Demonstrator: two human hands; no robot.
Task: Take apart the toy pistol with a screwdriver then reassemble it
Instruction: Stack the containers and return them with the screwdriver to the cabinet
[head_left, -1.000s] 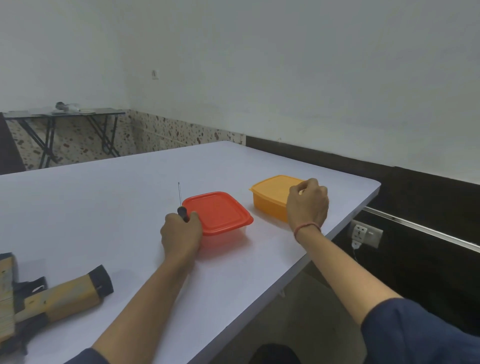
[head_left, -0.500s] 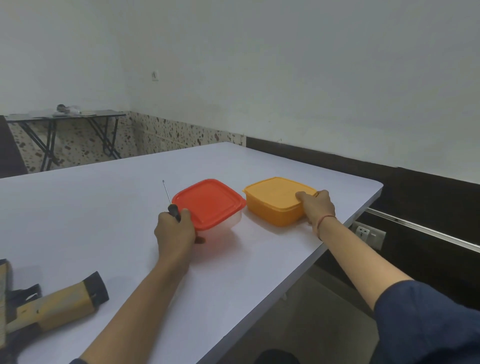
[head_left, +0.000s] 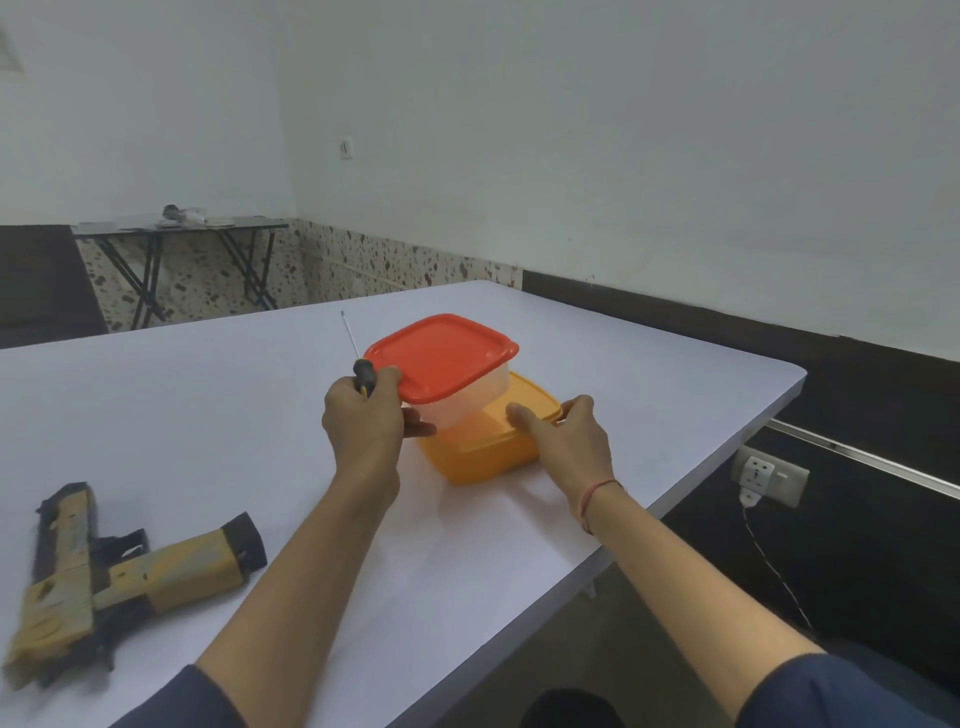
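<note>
**Two boxes in the hands, pistol lying apart**

The white table (head_left: 182, 405) fills most of the view, and its right edge runs from far right to near centre. On its near left part lies the toy pistol (head_left: 171, 569), tan and black, flat on its side, with the grip pointing to the right. No hand touches it, and it is well apart from both hands.

Near the middle of the table stands the orange box (head_left: 483, 457) with its lid on. Above its far left part is the clear box (head_left: 441, 358) with a red lid, held a little tilted. Whether its bottom touches the orange lid, I cannot tell.

The left hand (head_left: 363, 415) is clenched around the black handle of the screwdriver (head_left: 363, 376). At the same time it pinches the near left corner of the clear box, with one finger on the red lid and the thumb under the rim. The thin shaft of the screwdriver points up and away, toward the far wall.

The right hand (head_left: 566, 441) grasps the near right corner of the orange box, with the thumb on the lid and the fingers curled over the right edge.

A dark side table (head_left: 182, 228) stands far left by the wall. A white wall socket (head_left: 769, 475) is at the right, lower than the table edge. A red thread (head_left: 597, 493) goes around the right wrist
</note>
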